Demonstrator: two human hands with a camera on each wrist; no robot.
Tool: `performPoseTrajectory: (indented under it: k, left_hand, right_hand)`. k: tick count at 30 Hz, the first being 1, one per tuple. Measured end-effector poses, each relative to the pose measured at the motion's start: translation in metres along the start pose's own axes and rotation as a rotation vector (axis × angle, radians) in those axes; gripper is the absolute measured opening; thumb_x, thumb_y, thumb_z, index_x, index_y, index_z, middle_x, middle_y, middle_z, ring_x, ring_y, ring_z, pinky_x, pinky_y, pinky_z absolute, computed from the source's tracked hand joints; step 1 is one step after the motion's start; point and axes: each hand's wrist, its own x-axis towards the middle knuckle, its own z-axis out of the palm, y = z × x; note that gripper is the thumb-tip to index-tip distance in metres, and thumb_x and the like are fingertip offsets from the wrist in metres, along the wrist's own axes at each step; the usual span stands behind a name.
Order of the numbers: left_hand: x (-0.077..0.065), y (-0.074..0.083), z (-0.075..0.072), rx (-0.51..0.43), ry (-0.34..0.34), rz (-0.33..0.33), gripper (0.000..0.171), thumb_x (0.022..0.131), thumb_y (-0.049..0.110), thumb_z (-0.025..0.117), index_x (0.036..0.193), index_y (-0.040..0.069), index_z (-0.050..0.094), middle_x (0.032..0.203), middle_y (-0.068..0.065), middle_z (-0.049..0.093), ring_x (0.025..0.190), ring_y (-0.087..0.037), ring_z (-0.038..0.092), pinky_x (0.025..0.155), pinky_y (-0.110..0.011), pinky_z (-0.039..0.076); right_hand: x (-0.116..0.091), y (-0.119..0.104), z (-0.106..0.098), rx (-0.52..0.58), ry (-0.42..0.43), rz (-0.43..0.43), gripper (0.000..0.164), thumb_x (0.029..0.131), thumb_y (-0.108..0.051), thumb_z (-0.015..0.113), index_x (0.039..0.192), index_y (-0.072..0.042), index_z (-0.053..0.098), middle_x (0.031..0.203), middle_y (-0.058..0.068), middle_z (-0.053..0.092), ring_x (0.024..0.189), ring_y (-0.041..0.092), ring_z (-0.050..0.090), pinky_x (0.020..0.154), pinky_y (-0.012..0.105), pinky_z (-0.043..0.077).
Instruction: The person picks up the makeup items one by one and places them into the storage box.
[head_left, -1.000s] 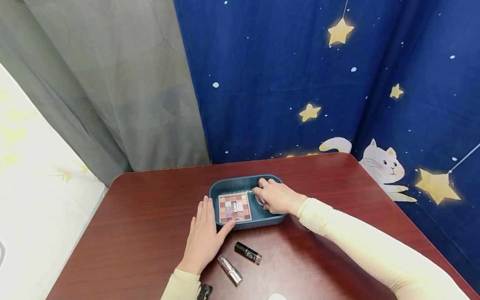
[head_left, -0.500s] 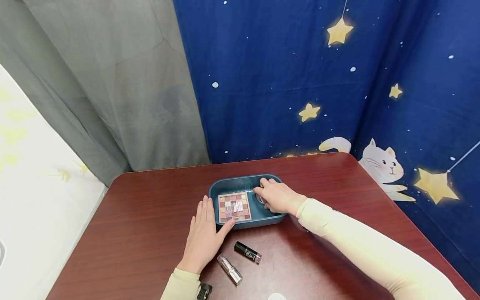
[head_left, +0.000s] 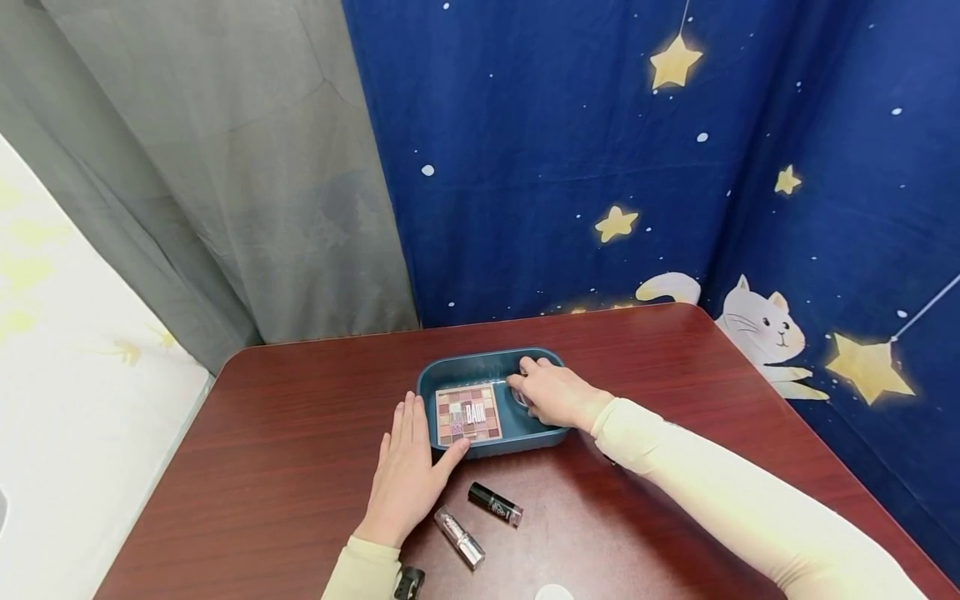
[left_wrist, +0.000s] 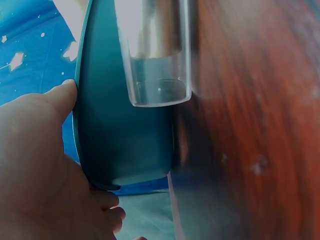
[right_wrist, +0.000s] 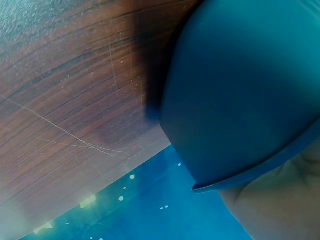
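A teal oblong tray (head_left: 517,422) lies on the table with a square eyeshadow palette (head_left: 468,414) flat in its left half. My left hand (head_left: 405,479) rests along the tray's left end, fingers straight and thumb over the front rim; the left wrist view shows the thumb (left_wrist: 62,97) against that rim. Inside the right half, my right hand (head_left: 561,393) has its fingers curled over a round thing with a shiny rim (head_left: 519,398), mostly hidden under the hand. In the right wrist view the tray's wall (right_wrist: 240,100) covers the fingers and what they hold.
In front of the tray lie a black lipstick tube (head_left: 495,504) and a silver tube with a clear cap (head_left: 459,539), large in the left wrist view. A white round object (head_left: 553,592) shows at the bottom edge. Curtains hang behind the dark red table (head_left: 300,417).
The head view has shifted very slightly. Both hands, the tray and the tubes stay in practically the same places.
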Motion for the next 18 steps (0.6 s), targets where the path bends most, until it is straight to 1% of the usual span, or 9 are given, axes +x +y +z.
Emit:
performPoseTrajectory:
  k: [4, 7, 10, 15, 18]
  left_hand:
    - [0.0002, 0.0003, -0.0007, -0.004, -0.008, -0.005, 0.101, 0.095, 0.064, 0.055, 0.161, 0.003, 0.01, 0.168, -0.013, 0.007, 0.153, -0.031, 0.006, 0.117, -0.062, 0.016]
    - [-0.0004, 0.0012, -0.0011, -0.007, -0.017, -0.007, 0.1, 0.095, 0.064, 0.055, 0.161, 0.003, 0.009, 0.168, -0.012, 0.006, 0.153, -0.03, 0.005, 0.117, -0.061, 0.015]
    - [-0.0003, 0.0019, -0.0018, -0.008, -0.018, -0.007, 0.1, 0.095, 0.064, 0.055, 0.161, 0.003, 0.01, 0.168, -0.012, 0.005, 0.154, -0.03, 0.005, 0.117, -0.062, 0.015]
    - [0.0002, 0.0022, -0.002, 0.002, -0.013, -0.007, 0.1, 0.095, 0.064, 0.054, 0.161, 0.003, 0.01, 0.168, -0.011, 0.003, 0.153, -0.031, 0.006, 0.116, -0.062, 0.016]
    - [0.0004, 0.0019, -0.0011, 0.004, -0.013, -0.008, 0.1, 0.095, 0.064, 0.054, 0.161, 0.003, 0.01, 0.168, -0.011, 0.003, 0.153, -0.031, 0.007, 0.116, -0.062, 0.017]
  right_hand:
    - [-0.0004, -0.0002, -0.0015, -0.005, -0.004, -0.002, 0.054, 0.084, -0.027, 0.084, 0.132, -0.015, 0.063, 0.112, 0.01, 0.056, 0.096, 0.027, 0.055, 0.075, 0.041, 0.057]
    - [-0.0007, 0.0002, -0.0027, 0.007, 0.007, 0.0, 0.053, 0.085, -0.028, 0.082, 0.132, -0.015, 0.063, 0.112, 0.01, 0.056, 0.098, 0.027, 0.055, 0.076, 0.042, 0.057]
    - [0.0003, 0.001, -0.0038, 0.007, 0.02, 0.006, 0.051, 0.087, -0.03, 0.08, 0.133, -0.015, 0.063, 0.113, 0.008, 0.056, 0.1, 0.025, 0.054, 0.077, 0.041, 0.056]
    - [0.0011, 0.0016, -0.0059, 0.021, 0.063, -0.001, 0.047, 0.089, -0.03, 0.076, 0.132, -0.015, 0.064, 0.113, 0.006, 0.056, 0.1, 0.022, 0.053, 0.078, 0.038, 0.056]
    - [-0.0013, 0.0017, -0.009, 0.055, 0.098, -0.004, 0.047, 0.09, -0.028, 0.075, 0.133, -0.014, 0.064, 0.115, 0.007, 0.057, 0.104, 0.023, 0.053, 0.079, 0.038, 0.056]
